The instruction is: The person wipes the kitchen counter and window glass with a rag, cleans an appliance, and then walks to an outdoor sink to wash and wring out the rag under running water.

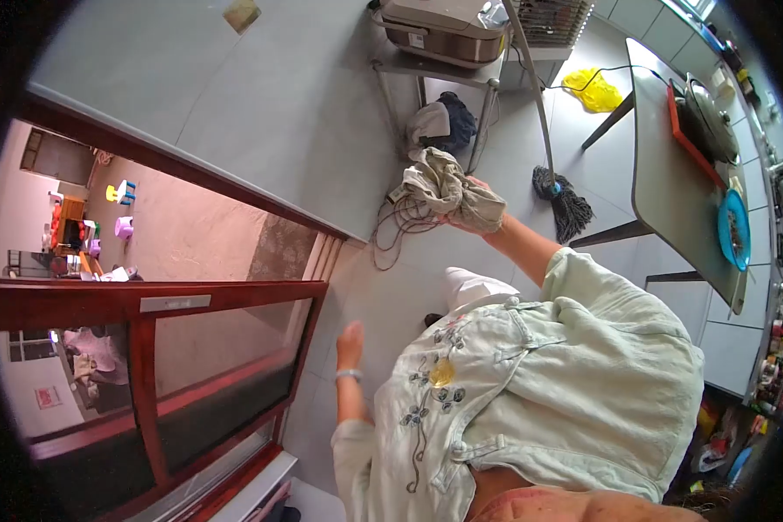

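Note:
A crumpled beige cloth is bunched in my right hand, its fingers mostly covered by the folds. Beside and below the cloth, a coiled grey-brown cord shows against the wall and floor. Behind the cloth, a dark blue and grey bundle lies under a small metal-legged stand. Nothing shows in my left hand, which hangs low by the red door frame with a band at the wrist. Motion blur hides how its fingers are held.
A mop leans right of the stand, which carries a brown cooker. On the right, a table holds a lidded pan and a blue plate. A yellow bag lies on the floor. Left is a red-framed door.

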`<state>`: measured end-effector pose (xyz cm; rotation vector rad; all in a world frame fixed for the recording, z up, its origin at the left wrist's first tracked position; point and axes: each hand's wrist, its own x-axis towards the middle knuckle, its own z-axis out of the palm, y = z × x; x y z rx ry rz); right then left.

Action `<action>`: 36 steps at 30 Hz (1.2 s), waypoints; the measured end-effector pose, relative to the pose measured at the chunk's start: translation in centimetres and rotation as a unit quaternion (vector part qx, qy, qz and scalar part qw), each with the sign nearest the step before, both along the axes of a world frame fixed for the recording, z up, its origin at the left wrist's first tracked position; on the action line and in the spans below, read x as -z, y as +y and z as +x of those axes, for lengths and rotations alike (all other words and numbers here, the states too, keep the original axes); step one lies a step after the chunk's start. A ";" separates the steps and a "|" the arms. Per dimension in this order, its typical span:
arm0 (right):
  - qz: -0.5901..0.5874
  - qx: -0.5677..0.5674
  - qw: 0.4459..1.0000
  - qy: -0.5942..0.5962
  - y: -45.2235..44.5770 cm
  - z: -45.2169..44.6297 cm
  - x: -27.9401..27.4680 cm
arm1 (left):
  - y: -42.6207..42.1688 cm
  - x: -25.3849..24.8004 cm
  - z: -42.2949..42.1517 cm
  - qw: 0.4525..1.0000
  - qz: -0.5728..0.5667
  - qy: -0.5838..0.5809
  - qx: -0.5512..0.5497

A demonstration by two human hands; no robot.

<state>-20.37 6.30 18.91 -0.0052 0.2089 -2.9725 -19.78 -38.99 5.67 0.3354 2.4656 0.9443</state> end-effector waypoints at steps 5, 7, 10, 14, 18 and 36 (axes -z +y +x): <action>-0.006 -0.008 0.994 -0.113 -3.8 -4.2 -3.0 | 18.9 -16.0 -7.7 0.918 0.319 -0.230 -0.047; 0.117 -0.042 0.980 -0.156 -3.6 -6.3 -1.7 | 23.7 -17.4 -9.6 0.816 0.510 -0.239 -0.131; 0.151 -0.059 0.947 -0.276 -4.1 -9.6 -4.7 | 27.8 -18.4 -13.2 0.771 0.557 -0.290 -0.109; 0.275 0.071 0.938 -0.199 -2.4 -13.7 -6.9 | 31.1 -18.4 -16.9 0.783 0.531 -0.281 -0.163; 0.372 0.007 0.902 -0.220 1.0 -15.7 -6.5 | 34.9 -18.0 -19.2 0.959 0.278 -0.056 0.006; 0.880 0.333 0.163 -0.296 37.9 -34.0 -12.4 | 26.2 -31.5 -28.1 0.753 -0.085 0.640 -0.127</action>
